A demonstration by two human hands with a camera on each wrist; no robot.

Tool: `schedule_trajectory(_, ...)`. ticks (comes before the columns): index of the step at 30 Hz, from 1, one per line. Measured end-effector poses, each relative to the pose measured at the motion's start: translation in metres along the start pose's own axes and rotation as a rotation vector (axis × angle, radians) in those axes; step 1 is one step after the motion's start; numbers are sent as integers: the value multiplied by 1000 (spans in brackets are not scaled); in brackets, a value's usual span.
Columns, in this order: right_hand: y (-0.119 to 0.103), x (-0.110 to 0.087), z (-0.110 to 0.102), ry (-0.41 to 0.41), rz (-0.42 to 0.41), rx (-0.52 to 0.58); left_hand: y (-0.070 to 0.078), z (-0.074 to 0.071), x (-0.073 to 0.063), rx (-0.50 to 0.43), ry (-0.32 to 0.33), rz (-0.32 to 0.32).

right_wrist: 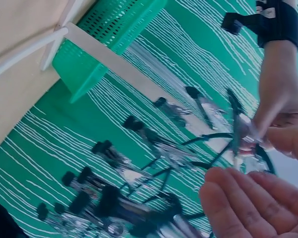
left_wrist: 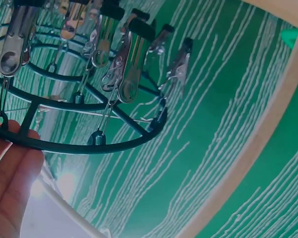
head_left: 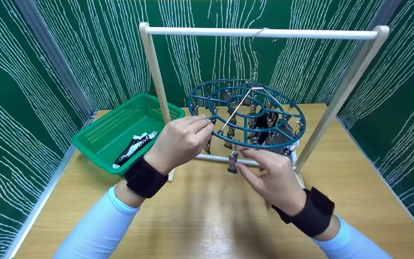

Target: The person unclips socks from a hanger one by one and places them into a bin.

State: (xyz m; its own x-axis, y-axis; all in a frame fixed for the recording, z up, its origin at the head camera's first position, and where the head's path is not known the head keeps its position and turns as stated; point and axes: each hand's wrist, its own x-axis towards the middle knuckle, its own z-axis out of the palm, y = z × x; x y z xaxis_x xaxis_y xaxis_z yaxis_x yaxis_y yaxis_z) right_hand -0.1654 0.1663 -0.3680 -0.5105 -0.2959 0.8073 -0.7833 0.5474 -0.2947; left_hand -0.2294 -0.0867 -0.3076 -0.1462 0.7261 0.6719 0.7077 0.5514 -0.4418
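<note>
A round dark-teal clip hanger (head_left: 246, 129) hangs from the rack by a metal hook, with metal clips dangling beneath it. My left hand (head_left: 183, 138) holds the near-left part of its rim, and the left wrist view shows the fingers (left_wrist: 20, 168) against the rim. Just under the front edge is my right hand (head_left: 270, 172), thumb and fingers spread apart. Its thumb is beside a hanging metal clip (head_left: 233, 162), not visibly pinching it. Dark and grey fabric pieces (head_left: 280, 138) hang at the hanger's right side, partly hidden by the rings.
A wooden rack with a white top bar (head_left: 207, 31) stands over the wooden table (head_left: 207, 216). Left of it, a green basket (head_left: 99, 151) contains a black-and-white fabric item (head_left: 135, 148). Green walls with white streaks (head_left: 225, 54) enclose the table.
</note>
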Motion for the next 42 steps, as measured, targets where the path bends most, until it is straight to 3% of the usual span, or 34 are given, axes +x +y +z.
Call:
schedule_trajectory(3, -6, 0, -7, 53, -61, 31, -3, 1, -3, -13, -12, -8)
schedule_trajectory(9, -4, 6, -18, 233, -152, 100, -8, 5, -7, -42, -6, -29)
schedule_trajectory(13, 3, 10, -30, 293, -136, 84, -12, 6, -10, -79, 3, -61)
schedule_trajectory(19, 11, 10, -52, 191, -8, -35, -19, 6, -14, -109, -23, -105)
schedule_trajectory(22, 15, 8, -59, 121, 12, -79, -22, 6, -15, -117, -66, -149)
schedule_trajectory(27, 24, 6, -61, 0, -57, -104, -24, 5, -18, -129, -144, -223)
schedule_trajectory(32, 25, 4, -58, -125, -162, -262, -28, 5, -19, -157, -156, -260)
schedule_trajectory(36, 25, 4, -52, -126, -219, -332, -31, 7, -20, -169, -152, -279)
schedule_trajectory(42, 23, 2, -41, -67, -260, -287, -33, 4, -22, -172, -140, -299)
